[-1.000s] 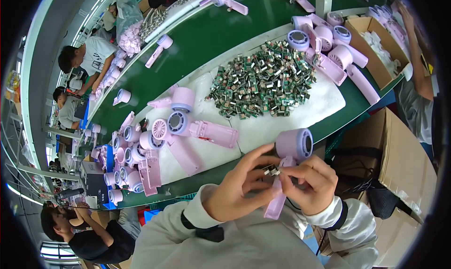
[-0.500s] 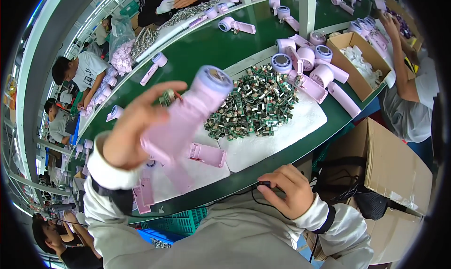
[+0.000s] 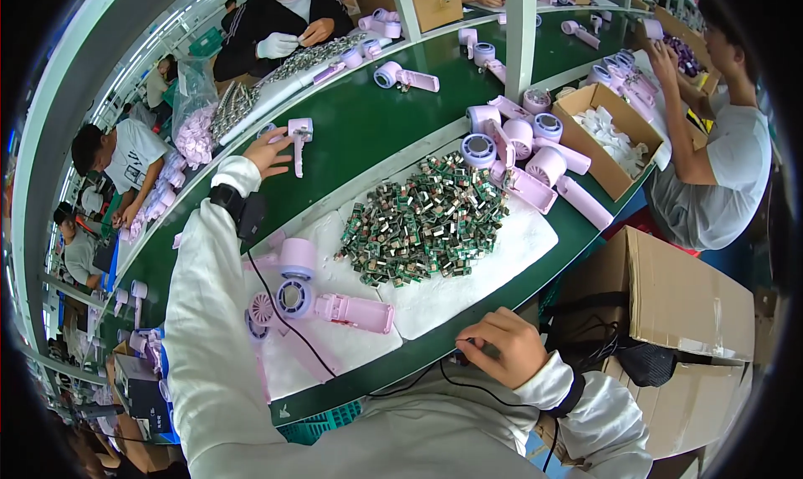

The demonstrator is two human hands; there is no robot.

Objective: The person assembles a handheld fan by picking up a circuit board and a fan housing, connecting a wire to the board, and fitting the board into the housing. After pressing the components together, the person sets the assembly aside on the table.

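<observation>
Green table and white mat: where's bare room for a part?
Free: green table between the pink fan beside the left hand and the white mat; mat front-right of the circuit-board pile. Crowded: mat's left, under pink fan parts; table's right, with fan housings beside the open carton.

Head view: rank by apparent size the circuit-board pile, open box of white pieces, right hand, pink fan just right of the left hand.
1. Circuit-board pile
2. Open box
3. Right hand
4. Pink fan
Apparent size only.

PCBs (image 3: 422, 220) on mat (image 3: 473, 288) btwn fans (image 3: 294, 297)
</observation>
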